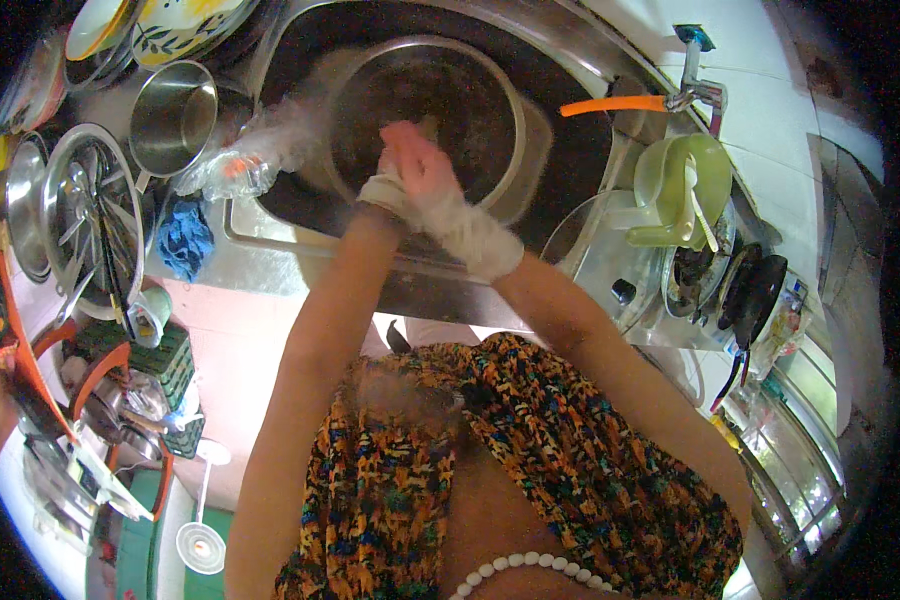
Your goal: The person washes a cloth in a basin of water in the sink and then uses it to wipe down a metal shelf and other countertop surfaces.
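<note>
My left hand (391,157) and my right hand (433,176) are pressed together over a large round metal basin (521,135) inside the dark sink (585,157). Both wear gloves with whitish cuffs and pinkish fingers. Motion blur and the overlap of the hands hide whether anything is between them. A crumpled clear plastic bag (229,174) with something orange in it lies at the sink's left edge, beside a blue cloth (186,238). The tap (694,94) with an orange hose (615,105) reaches over the sink's right side.
At left stand a metal pot (172,120), a colander of cutlery (139,232) and patterned dishes (184,34). At right are a green container (720,169) with a white spoon, a clear plastic tub (607,240) and dark pans (754,300). Racks with pots stand lower left.
</note>
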`<state>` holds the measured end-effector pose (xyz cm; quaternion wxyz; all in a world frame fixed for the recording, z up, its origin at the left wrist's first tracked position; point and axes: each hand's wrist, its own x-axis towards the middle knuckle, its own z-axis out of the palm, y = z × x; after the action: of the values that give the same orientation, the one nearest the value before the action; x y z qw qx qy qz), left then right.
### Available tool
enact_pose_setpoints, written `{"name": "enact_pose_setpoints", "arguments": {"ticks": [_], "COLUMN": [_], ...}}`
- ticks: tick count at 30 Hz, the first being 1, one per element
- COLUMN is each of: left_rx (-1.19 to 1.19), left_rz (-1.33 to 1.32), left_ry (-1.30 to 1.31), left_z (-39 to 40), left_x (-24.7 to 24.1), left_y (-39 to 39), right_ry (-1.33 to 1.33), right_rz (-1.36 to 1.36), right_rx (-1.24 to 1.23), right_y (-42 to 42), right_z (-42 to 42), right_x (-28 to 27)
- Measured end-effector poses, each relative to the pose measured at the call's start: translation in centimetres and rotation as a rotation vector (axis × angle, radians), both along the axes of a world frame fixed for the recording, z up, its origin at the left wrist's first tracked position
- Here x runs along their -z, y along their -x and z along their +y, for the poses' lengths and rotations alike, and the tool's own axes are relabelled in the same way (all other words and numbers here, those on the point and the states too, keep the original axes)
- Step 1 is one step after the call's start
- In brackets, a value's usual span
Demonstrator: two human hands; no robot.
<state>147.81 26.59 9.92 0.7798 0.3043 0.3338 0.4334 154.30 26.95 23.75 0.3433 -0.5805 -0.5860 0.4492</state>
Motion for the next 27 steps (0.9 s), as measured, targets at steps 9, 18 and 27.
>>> {"name": "enact_pose_setpoints", "arguments": {"ticks": [9, 18, 27], "left_rx": [-0.415, -0.426, -0.342], "left_rz": [-0.394, -0.042, -0.562], "left_ry": [0.714, 0.816, 0.844], "left_z": [3.3, 2.1, 1.8], "left_x": [-10.5, -5.6, -5.7], "left_y": [-0.5, 2.0, 2.6], "right_ry": [-0.060, -0.177, -0.223], "right_rz": [-0.350, -1.097, -0.624], "right_rx": [0.222, -0.328, -0.022], "right_y": [-8.9, -6.8, 0.8], "right_z": [7.5, 5.1, 1.1], "right_x": [4.9, 7.0, -3.3]}}
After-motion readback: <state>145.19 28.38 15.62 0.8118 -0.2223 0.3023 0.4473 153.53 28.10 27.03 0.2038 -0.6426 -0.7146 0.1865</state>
